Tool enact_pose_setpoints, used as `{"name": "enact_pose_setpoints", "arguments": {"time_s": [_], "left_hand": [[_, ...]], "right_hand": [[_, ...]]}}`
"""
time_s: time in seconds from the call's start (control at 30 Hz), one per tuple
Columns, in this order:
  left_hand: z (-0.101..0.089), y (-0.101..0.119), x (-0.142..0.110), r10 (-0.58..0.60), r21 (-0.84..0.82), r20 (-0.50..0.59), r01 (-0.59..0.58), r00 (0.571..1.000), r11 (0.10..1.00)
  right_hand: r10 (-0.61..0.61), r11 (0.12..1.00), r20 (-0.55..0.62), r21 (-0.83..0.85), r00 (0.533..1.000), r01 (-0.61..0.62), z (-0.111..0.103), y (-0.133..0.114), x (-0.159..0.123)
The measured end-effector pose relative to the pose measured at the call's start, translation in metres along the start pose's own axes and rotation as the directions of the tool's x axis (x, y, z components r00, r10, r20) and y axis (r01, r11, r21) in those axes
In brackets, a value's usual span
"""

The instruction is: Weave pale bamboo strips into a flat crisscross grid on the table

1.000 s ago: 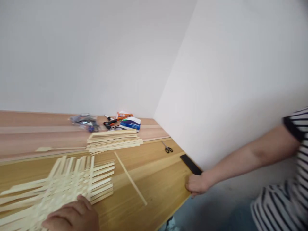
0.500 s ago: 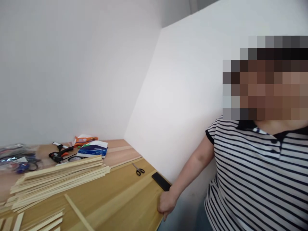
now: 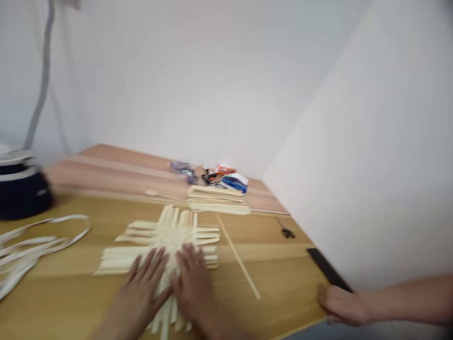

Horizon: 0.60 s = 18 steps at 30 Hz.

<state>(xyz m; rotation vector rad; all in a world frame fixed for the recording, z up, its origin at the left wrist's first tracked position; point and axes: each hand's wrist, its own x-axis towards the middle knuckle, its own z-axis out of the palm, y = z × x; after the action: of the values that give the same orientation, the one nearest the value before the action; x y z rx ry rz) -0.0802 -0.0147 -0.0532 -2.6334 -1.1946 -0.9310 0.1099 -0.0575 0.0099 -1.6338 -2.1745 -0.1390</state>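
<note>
As our left hand (image 3: pixel 141 281) and right hand (image 3: pixel 193 281) lie palm-down on the woven strips (image 3: pixel 173 236), at seven o'clock in our view, we look to be steadying or evening them. Each grip is flat, fingers extended, clamped on nothing! The next move, we'd judge, calls for light, level pressure; a loose strip (image 3: pixel 238 256) lies at their three o'clock, another person's hand (image 3: pixel 343 304) at four.

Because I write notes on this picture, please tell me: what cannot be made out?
All in the head view:
Middle part of the woven strips: hidden under the left hand and right hand.
Dark blue item: cut off by the left edge.
Another person's arm: cut off by the right edge.
Print on the blue-and-white packet: blurred, too small.
</note>
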Motion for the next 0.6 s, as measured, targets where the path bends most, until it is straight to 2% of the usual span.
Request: {"name": "enact_pose_setpoints", "arguments": {"time_s": [0.07,0.13,0.27,0.43,0.5,0.6], "left_hand": [[-0.003,-0.001,-0.008,0.005,0.109,0.058,-0.011,0.998,0.994],[-0.003,0.004,-0.005,-0.013,0.147,0.093,-0.001,0.996,0.989],[-0.007,0.013,0.002,-0.026,0.157,0.104,0.009,0.994,0.988],[-0.013,0.014,0.0,-0.018,0.165,0.107,0.0,0.994,0.986],[-0.014,0.014,0.0,-0.027,0.151,0.109,0.01,0.994,0.988],[-0.014,0.015,0.0,-0.019,0.137,0.098,0.006,0.995,0.991]], "right_hand": [[0.022,0.997,0.052,0.069,0.998,-0.025,0.024,-0.013,-0.004],[0.043,0.996,0.085,0.075,0.995,-0.05,0.032,-0.014,-0.006],[0.055,0.996,0.06,0.06,0.997,-0.059,0.03,-0.009,-0.007],[0.063,0.995,-0.003,0.076,0.998,-0.062,0.034,-0.013,-0.009],[0.058,0.995,-0.058,0.084,0.997,-0.053,0.03,-0.014,-0.009],[0.039,0.997,-0.2,0.076,0.979,-0.025,0.011,-0.011,-0.006]]}}
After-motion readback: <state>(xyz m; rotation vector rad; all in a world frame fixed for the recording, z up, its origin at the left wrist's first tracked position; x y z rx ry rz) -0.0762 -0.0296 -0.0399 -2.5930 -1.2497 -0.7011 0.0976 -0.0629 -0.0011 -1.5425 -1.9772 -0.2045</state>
